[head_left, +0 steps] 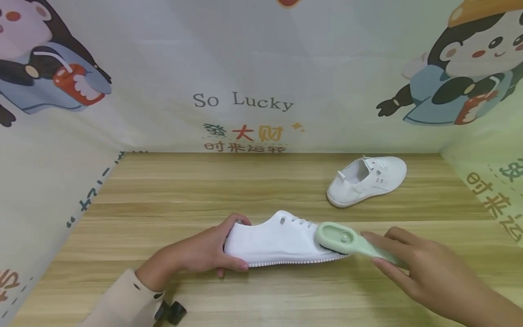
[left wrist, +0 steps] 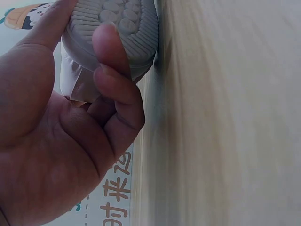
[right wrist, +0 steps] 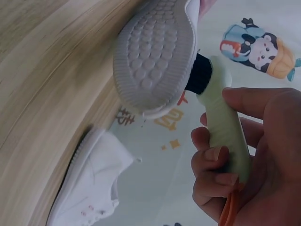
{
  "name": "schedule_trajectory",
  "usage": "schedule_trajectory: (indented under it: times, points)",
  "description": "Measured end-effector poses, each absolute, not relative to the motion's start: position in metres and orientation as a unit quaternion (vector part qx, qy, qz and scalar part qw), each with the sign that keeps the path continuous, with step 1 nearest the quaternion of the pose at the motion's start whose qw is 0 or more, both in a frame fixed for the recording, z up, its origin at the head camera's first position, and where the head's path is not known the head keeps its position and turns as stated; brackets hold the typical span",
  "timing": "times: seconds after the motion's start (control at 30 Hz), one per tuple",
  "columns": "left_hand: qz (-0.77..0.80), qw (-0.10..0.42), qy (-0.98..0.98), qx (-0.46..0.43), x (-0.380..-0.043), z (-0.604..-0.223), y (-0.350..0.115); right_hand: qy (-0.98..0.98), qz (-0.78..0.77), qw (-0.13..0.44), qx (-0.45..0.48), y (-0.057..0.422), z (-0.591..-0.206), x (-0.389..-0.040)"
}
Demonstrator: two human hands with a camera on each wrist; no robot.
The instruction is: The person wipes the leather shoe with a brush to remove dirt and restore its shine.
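Observation:
A white shoe (head_left: 269, 243) is held above the wooden table by my left hand (head_left: 208, 247), which grips it round the heel. In the left wrist view the fingers curl against the ridged sole (left wrist: 127, 23). My right hand (head_left: 425, 268) grips the handle of a pale green shoe brush (head_left: 351, 243). The dark bristles (right wrist: 200, 74) meet the toe area of the shoe's upper, as the right wrist view shows. An orange cord (right wrist: 229, 209) hangs from the handle's end. The sole's round studs (right wrist: 153, 56) face the right wrist camera.
A second white shoe (head_left: 367, 179) stands at the back right of the wooden table (head_left: 196, 190). A printed cloth (head_left: 245, 59) with cartoon figures and lettering closes off the back and both sides. A black object (head_left: 175, 312) sits by the left sleeve (head_left: 126, 302).

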State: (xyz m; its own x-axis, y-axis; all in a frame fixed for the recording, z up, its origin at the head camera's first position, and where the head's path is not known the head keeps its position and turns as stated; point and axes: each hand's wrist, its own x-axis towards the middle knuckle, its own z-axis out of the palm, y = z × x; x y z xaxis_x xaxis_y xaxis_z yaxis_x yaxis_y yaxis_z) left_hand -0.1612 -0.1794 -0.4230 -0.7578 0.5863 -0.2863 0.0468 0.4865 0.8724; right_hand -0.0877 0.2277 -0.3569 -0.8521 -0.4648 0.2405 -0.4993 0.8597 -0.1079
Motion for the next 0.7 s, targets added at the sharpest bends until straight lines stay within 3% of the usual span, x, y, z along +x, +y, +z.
schedule_trajectory:
  times: [0.4, 0.7]
  points:
    - [0.474, 0.290, 0.808, 0.195, -0.159, -0.421, -0.180, -0.919, 0.088, 0.141, 0.358, 0.171, -0.363, -0.098]
    - [0.481, 0.285, 0.805, 0.197, -0.159, -0.422, -0.181, -0.915, 0.075, 0.145, 0.369, 0.129, -0.365, -0.105]
